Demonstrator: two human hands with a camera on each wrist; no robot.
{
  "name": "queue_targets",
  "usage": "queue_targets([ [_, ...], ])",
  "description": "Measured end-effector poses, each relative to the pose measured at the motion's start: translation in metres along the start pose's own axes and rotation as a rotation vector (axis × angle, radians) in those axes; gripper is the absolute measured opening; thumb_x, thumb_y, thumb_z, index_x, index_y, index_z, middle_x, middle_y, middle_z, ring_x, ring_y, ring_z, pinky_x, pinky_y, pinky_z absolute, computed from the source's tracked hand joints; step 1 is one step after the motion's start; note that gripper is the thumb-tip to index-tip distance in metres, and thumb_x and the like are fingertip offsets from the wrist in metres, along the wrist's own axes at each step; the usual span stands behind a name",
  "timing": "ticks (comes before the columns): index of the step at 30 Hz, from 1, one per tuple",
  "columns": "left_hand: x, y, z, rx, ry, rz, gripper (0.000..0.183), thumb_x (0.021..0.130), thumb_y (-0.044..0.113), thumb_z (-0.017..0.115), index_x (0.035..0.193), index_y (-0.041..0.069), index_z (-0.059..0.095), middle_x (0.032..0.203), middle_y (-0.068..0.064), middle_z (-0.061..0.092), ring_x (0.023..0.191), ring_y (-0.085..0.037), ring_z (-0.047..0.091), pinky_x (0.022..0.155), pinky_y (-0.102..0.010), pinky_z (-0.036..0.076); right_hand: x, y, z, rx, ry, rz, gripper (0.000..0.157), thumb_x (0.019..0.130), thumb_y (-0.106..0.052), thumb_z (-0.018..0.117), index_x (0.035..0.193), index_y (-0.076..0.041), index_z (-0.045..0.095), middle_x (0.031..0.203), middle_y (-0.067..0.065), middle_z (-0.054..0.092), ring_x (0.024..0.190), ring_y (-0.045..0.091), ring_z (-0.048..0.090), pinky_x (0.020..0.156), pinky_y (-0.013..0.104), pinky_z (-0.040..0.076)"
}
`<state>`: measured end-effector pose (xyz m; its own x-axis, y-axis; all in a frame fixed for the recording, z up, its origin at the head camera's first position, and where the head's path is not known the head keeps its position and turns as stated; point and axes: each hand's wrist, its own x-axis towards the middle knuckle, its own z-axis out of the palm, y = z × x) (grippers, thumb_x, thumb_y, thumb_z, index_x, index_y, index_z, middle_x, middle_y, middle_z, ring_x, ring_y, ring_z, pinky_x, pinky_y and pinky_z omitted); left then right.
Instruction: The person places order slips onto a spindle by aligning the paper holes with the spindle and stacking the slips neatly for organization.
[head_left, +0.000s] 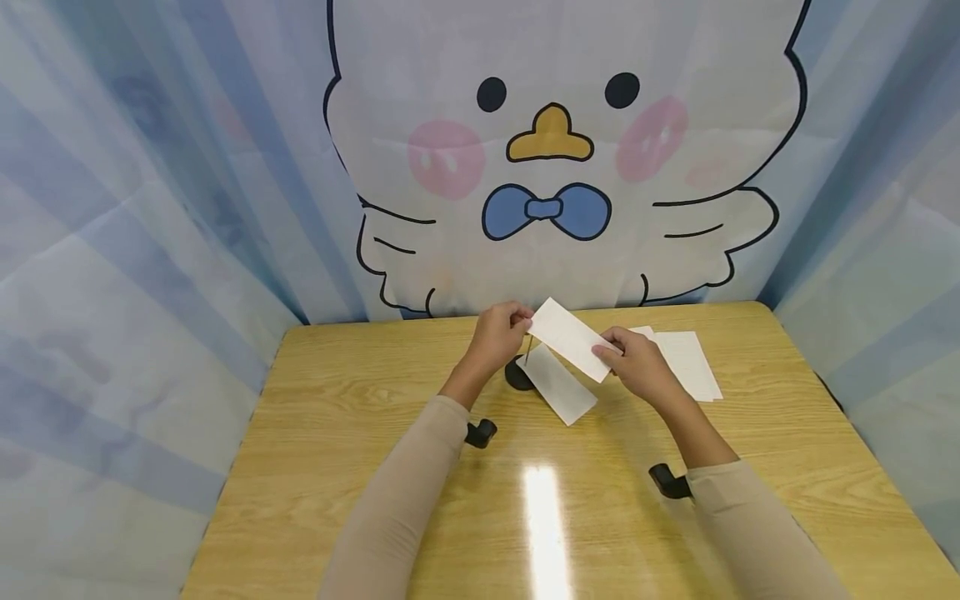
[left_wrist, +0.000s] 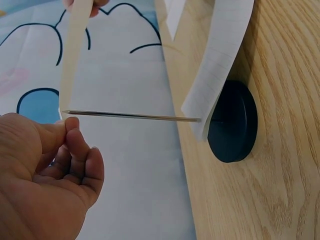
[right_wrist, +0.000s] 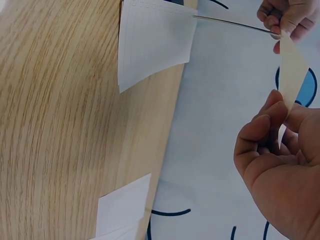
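Observation:
Both hands hold one white paper slip (head_left: 573, 337) above a receipt spike. The left hand (head_left: 501, 340) pinches its left end between thumb and fingertips, right at the spike's tip. At the opposite end, the right hand (head_left: 636, 363) grips the slip with thumb and curled fingers. The thin metal spike (left_wrist: 135, 116) rises from a round black base (left_wrist: 235, 122). Low on the spike, other paper (head_left: 558, 385) is skewered near one end and sticks out over the table, slightly curved. Whether the tip has pierced the held slip cannot be told.
More white slips (head_left: 688, 365) lie overlapping on the wooden table (head_left: 360, 500), right of the spike. Black wrist-worn mounts (head_left: 669, 482) show beside both forearms. A curtain (head_left: 465, 267) with a cartoon bird hangs directly behind the table's far edge.

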<state>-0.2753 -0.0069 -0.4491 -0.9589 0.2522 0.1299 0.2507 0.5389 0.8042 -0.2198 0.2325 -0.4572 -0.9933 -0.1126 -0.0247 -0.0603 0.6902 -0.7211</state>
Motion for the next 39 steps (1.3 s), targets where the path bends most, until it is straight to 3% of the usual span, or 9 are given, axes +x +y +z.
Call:
queue_targets([
  [11, 0.0, -0.001, 0.004, 0.006, -0.014, -0.019, 0.016, 0.098, 0.013, 0.057, 0.107, 0.008, 0.069, 0.091, -0.002, 0.065, 0.079, -0.014, 0.06, 0.065, -0.024, 0.05, 0.0, 0.005, 0.006, -0.029, -0.01, 0.0, 0.024, 0.099, -0.03, 0.056, 0.108, -0.009, 0.062, 0.085, 0.008, 0.062, 0.07, 0.018, 0.054, 0.06, 0.03, 0.046],
  [26, -0.002, -0.02, 0.016, 0.046, -0.048, -0.044, 0.014, 0.097, 0.015, 0.058, 0.104, 0.01, 0.07, 0.086, -0.001, 0.065, 0.076, -0.011, 0.06, 0.061, -0.021, 0.049, 0.0, 0.018, 0.017, -0.065, -0.058, 0.015, 0.023, 0.098, -0.031, 0.056, 0.105, -0.009, 0.062, 0.086, 0.006, 0.062, 0.071, 0.019, 0.053, 0.061, 0.03, 0.045],
  [39, -0.001, -0.036, 0.026, 0.101, -0.066, -0.044, 0.01, 0.095, 0.015, 0.061, 0.098, 0.011, 0.07, 0.087, 0.0, 0.066, 0.077, -0.011, 0.058, 0.064, -0.021, 0.049, -0.004, 0.024, 0.03, -0.115, -0.171, 0.019, 0.02, 0.097, -0.025, 0.059, 0.093, -0.006, 0.061, 0.076, 0.004, 0.056, 0.065, 0.016, 0.048, 0.059, 0.028, 0.04],
])
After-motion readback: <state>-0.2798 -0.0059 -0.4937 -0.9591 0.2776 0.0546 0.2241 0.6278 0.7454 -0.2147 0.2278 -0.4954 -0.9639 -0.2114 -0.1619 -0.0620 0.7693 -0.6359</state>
